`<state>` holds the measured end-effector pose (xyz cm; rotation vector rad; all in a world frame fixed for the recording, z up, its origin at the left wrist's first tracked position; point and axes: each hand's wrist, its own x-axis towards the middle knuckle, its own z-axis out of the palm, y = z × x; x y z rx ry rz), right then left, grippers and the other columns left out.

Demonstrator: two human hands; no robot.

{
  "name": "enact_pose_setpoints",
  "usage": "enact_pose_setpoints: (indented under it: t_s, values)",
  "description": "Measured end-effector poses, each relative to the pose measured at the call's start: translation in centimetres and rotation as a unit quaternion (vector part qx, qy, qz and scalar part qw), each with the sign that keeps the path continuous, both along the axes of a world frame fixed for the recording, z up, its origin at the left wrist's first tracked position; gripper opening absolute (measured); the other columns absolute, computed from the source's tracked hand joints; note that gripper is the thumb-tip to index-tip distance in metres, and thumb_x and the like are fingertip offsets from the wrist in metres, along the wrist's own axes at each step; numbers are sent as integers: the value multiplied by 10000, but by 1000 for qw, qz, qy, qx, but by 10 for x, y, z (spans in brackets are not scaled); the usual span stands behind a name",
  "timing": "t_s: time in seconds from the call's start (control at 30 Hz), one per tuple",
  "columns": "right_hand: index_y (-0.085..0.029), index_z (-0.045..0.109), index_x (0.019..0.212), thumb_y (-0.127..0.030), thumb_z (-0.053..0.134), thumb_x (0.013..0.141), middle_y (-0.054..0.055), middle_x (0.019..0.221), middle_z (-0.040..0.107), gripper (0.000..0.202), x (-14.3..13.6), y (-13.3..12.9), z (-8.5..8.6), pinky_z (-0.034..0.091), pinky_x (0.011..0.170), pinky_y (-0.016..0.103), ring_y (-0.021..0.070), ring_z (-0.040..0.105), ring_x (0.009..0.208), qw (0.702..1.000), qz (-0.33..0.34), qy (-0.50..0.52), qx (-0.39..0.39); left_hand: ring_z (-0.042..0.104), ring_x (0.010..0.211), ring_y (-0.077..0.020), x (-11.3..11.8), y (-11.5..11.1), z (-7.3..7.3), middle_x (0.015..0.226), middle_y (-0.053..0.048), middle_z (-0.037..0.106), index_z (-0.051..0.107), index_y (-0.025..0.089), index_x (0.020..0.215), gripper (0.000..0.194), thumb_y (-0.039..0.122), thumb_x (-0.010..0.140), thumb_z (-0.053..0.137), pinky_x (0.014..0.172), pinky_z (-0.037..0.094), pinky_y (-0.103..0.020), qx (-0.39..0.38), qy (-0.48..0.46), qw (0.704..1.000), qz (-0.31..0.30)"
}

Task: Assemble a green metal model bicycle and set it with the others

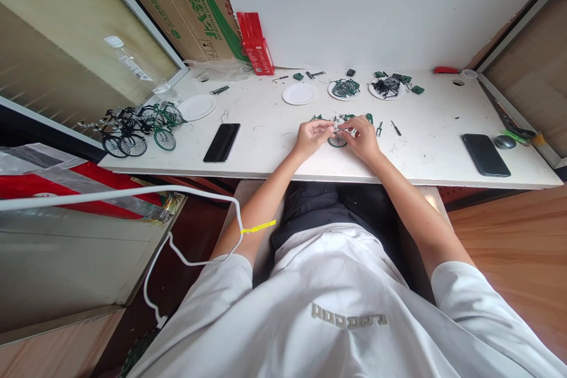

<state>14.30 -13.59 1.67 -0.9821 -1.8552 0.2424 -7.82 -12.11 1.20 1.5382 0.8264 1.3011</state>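
Near the front edge of the white table, my left hand (312, 135) and my right hand (360, 137) meet with fingertips pinched together. A tiny toy bicycle part sits between them, mostly covered by the fingers. Just below the fingertips shows a small spoked wheel (337, 142); whether it is gripped or lies on the table I cannot tell. Behind the hands lie small green bicycle pieces (348, 116), partly hidden. To the right of my right hand are a green fork-shaped part (379, 129) and a small dark screwdriver-like tool (396, 128).
Several assembled model bicycles (137, 127) stand at the left. Plates of green wheels (345, 89) and black parts (387, 88) sit at the back, beside a bare white plate (300, 94). Phones lie left (222, 143) and right (486, 155). A white cable (177, 189) hangs at lower left.
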Motion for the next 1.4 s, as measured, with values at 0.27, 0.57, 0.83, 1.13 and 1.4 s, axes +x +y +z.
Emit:
enact_pose_setpoints:
  t_s: [0.27, 0.57, 0.83, 1.13, 1.4]
  values:
    - [-304, 887, 1097, -599, 703, 1083, 142, 1079, 839, 348, -2, -3, 2, 651, 940, 609, 380, 713, 1067, 1000, -14, 1, 11, 889, 855, -237, 0, 1, 1, 1021, -162, 905, 880, 135, 1133, 754, 757, 724, 993, 649, 615, -256, -35, -17, 999, -4]
    - [-285, 874, 1081, -598, 711, 1071, 133, 1060, 856, 353, -2, -4, 4, 641, 886, 566, 359, 734, 1025, 1000, 9, 3, 20, 884, 816, -239, 0, 0, 3, 922, -145, 894, 874, 118, 1058, 735, 742, 694, 1010, 634, 614, -255, -44, -28, 999, 1]
    - [-278, 864, 1070, -510, 713, 1051, 130, 1019, 847, 278, -3, -5, 5, 618, 851, 535, 346, 726, 997, 1000, 6, -10, 2, 884, 818, -240, -1, -1, 5, 903, -128, 891, 874, 137, 1029, 723, 757, 688, 1019, 603, 591, -245, -43, -30, 998, -17]
    - [-250, 849, 1103, -619, 706, 1080, 133, 1027, 845, 397, -6, -6, 5, 622, 933, 538, 338, 731, 1002, 999, 14, -15, 29, 874, 799, -217, 0, 0, 5, 911, -127, 897, 897, 134, 1022, 663, 715, 726, 1021, 633, 610, -248, -34, -34, 999, -14]
    - [-258, 834, 1154, -796, 571, 1114, 129, 1063, 843, 600, -5, -5, 5, 610, 964, 551, 349, 715, 1044, 999, 15, -19, -23, 884, 849, -235, 2, 0, -3, 1024, -159, 905, 882, 134, 1059, 618, 692, 805, 969, 737, 684, -298, 18, -15, 1000, 3]
